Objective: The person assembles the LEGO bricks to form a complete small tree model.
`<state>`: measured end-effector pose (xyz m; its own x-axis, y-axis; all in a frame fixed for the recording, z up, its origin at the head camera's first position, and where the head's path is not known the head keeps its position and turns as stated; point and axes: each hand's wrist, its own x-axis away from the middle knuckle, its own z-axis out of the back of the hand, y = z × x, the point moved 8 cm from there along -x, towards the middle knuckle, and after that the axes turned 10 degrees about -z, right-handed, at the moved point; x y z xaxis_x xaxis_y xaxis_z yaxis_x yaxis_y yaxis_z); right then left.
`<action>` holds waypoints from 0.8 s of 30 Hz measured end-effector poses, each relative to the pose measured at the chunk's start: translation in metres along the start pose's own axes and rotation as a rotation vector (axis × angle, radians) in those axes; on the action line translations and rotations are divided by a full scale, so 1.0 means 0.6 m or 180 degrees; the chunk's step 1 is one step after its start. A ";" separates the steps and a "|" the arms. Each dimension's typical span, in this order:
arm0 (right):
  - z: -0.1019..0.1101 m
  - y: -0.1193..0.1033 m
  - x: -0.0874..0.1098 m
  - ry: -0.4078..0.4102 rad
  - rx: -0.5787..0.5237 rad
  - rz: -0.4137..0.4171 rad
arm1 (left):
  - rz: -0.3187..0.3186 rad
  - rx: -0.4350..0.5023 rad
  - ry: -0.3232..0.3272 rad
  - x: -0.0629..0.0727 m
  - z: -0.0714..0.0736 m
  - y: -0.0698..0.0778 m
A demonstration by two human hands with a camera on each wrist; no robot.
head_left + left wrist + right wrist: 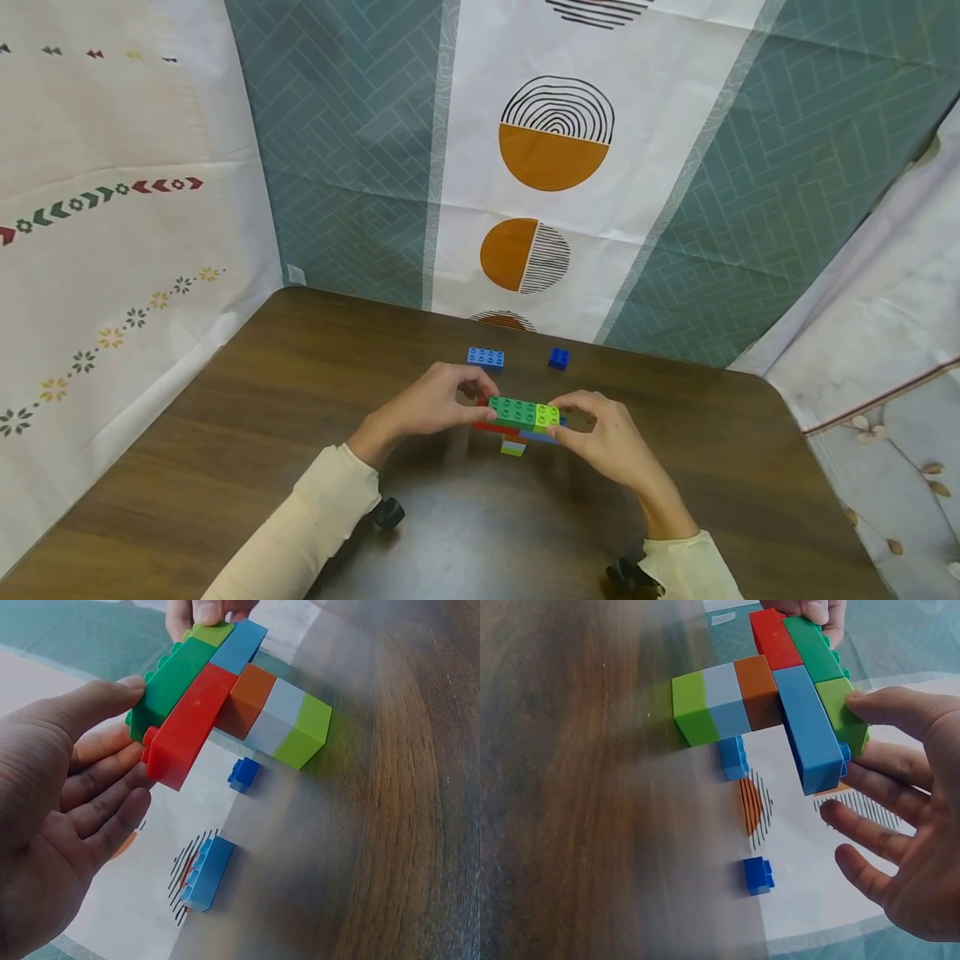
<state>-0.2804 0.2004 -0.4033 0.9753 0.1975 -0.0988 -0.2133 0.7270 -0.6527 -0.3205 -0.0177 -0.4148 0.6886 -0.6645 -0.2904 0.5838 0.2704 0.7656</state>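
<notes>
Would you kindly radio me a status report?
Left hand gripping green rectangular plastic brick; right hand pinching lime square plastic brick. Both top multicoloured plastic stack. Blue plastic bricks beyond, not obstructing.

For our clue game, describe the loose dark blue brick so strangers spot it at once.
In the head view, cross the brown table toward the patterned cloth. Near the far edge, the dark blue brick sits right of the light blue brick but shorter and darker.

bricks (193, 716): smooth plastic | tabletop (225, 433): wood-grained, glossy | hangings (345, 150): matt cloth
</notes>
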 end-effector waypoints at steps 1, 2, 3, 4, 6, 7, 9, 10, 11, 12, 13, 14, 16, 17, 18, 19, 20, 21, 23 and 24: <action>0.001 -0.001 0.000 0.0002 0.0006 0.0019 | 0.0001 -0.0004 0.0006 0.000 0.000 0.000; 0.001 -0.003 0.000 0.0003 0.0010 0.0036 | 0.0004 -0.0001 0.0013 0.000 0.000 0.000; 0.002 -0.005 0.000 0.0008 0.0018 0.0057 | 0.0009 -0.0002 0.0018 0.000 0.000 0.000; 0.002 -0.007 0.001 0.0014 0.0025 0.0078 | 0.0010 0.0010 0.0028 0.000 0.001 0.001; 0.004 -0.012 0.002 0.0027 0.0050 0.0107 | 0.0015 0.0027 0.0043 0.000 0.001 0.001; 0.005 -0.013 0.003 0.0035 0.0072 0.0110 | 0.0021 0.0034 0.0047 0.000 0.000 0.000; 0.007 -0.015 0.004 0.0056 0.0121 0.0107 | 0.0032 0.0052 0.0050 0.000 -0.001 0.000; 0.007 -0.016 0.005 0.0064 0.0148 0.0095 | 0.0037 0.0056 0.0049 0.000 -0.001 -0.001; 0.007 -0.016 0.005 0.0067 0.0172 0.0086 | 0.0045 0.0056 0.0045 0.001 -0.001 -0.001; 0.007 -0.016 0.005 0.0066 0.0189 0.0077 | 0.0048 0.0065 0.0043 0.001 -0.001 -0.001; 0.007 -0.017 0.005 0.0068 0.0208 0.0075 | 0.0055 0.0073 0.0041 0.002 -0.001 -0.002; 0.006 -0.017 0.005 0.0059 0.0200 0.0072 | 0.0060 0.0075 0.0043 0.002 -0.001 -0.002; 0.004 -0.018 0.005 0.0042 0.0186 0.0075 | 0.0062 0.0083 0.0050 0.003 0.000 -0.002; 0.004 -0.019 0.005 0.0043 0.0191 0.0087 | 0.0058 0.0082 0.0047 0.003 0.000 -0.002; 0.003 -0.020 0.005 0.0051 0.0200 0.0094 | 0.0050 0.0083 0.0046 0.003 0.000 -0.002; 0.003 -0.021 0.005 0.0062 0.0209 0.0108 | 0.0038 0.0081 0.0043 0.002 0.000 -0.001; 0.003 -0.022 0.006 0.0076 0.0218 0.0122 | 0.0019 0.0076 0.0040 0.002 -0.001 0.000; 0.004 -0.023 0.007 0.0103 0.0249 0.0137 | -0.0001 0.0073 0.0036 0.001 -0.001 0.001; 0.005 -0.025 0.008 0.0152 0.0297 0.0161 | -0.0033 0.0061 0.0038 0.001 -0.002 0.002; 0.005 -0.025 0.009 0.0170 0.0310 0.0167 | -0.0050 0.0040 0.0044 0.001 -0.003 0.003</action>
<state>-0.2722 0.1924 -0.3918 0.9638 0.2036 -0.1724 -0.2661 0.7776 -0.5697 -0.3183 -0.0167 -0.4148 0.6854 -0.6587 -0.3103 0.5892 0.2512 0.7679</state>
